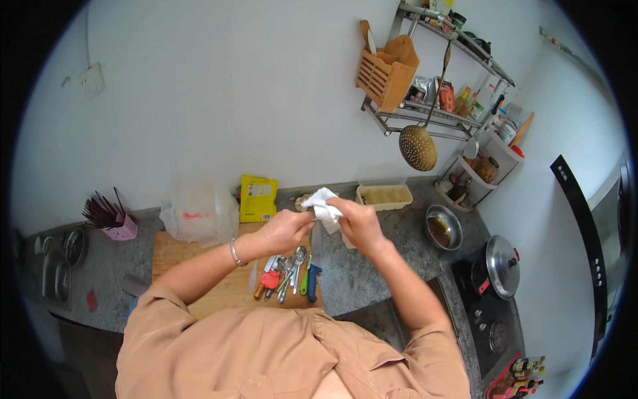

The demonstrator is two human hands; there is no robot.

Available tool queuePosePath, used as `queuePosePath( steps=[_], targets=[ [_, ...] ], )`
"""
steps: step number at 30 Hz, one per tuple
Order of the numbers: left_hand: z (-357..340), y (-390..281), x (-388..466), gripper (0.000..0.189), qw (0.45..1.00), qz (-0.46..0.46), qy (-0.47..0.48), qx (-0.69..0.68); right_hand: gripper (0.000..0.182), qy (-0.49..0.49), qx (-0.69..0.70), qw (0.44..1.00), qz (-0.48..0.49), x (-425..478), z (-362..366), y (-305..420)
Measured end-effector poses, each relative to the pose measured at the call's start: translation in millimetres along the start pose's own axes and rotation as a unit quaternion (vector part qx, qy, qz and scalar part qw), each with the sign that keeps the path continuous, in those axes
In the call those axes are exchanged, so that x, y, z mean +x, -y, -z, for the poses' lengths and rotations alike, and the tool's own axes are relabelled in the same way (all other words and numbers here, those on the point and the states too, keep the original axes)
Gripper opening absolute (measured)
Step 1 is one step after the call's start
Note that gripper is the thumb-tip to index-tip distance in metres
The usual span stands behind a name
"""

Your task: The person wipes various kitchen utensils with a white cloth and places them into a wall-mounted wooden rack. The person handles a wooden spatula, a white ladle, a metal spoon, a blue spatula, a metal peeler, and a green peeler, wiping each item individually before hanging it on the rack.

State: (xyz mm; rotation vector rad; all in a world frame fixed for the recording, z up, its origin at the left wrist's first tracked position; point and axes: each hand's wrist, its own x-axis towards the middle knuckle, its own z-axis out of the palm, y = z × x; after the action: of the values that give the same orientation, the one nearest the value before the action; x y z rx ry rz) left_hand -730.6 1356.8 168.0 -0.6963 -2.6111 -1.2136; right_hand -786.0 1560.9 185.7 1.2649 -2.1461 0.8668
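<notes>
My right hand (363,224) holds a white cloth or paper towel (326,212), bunched in its fingers in front of the wall. Close beside it, my left hand (289,230) pinches something small and thin whose end meets the white cloth; I cannot tell what it is. Below the hands, a wooden cutting board (214,287) bears a pile of metal spoons (300,255) and other utensils, a red plastic piece (269,280), a green-handled tool (304,284) and a blue-handled tool (313,283).
A plastic bag (199,214) and yellow packet (258,199) stand behind the board. A cream divided tray (384,197) and metal bowl (443,227) sit to the right, near a lidded pot (502,267). A skimmer (417,148) hangs from the wall rack. Chopsticks stand in a pink holder (121,228).
</notes>
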Motion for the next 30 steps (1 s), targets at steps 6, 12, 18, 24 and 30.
queuePosePath(
  steps=[6, 12, 18, 24, 30],
  targets=[
    [-30, 1, -13, 0.026, 0.982, 0.058, -0.028, -0.176, 0.029, -0.269, 0.198, 0.923, -0.192, -37, -34, 13],
    [-54, -7, -1, 0.029, 0.949, 0.058, -0.066, -0.303, 0.030, -0.256, 0.586, 0.631, -0.439, -42, -77, 34],
    [4, -29, 21, 0.023, 0.988, 0.002, -0.153, 0.013, 0.024, -0.283, 0.518, 0.702, -0.398, -33, -30, 13],
    [11, -28, 42, 0.013, 0.979, -0.120, -0.158, 0.041, 0.027, -0.173, 0.404, 0.810, -0.389, -26, -46, 51],
    [44, -18, 64, 0.010, 0.977, -0.098, -0.191, -0.005, 0.025, -0.067, 0.347, 0.849, -0.391, -48, -31, 46]
  ],
)
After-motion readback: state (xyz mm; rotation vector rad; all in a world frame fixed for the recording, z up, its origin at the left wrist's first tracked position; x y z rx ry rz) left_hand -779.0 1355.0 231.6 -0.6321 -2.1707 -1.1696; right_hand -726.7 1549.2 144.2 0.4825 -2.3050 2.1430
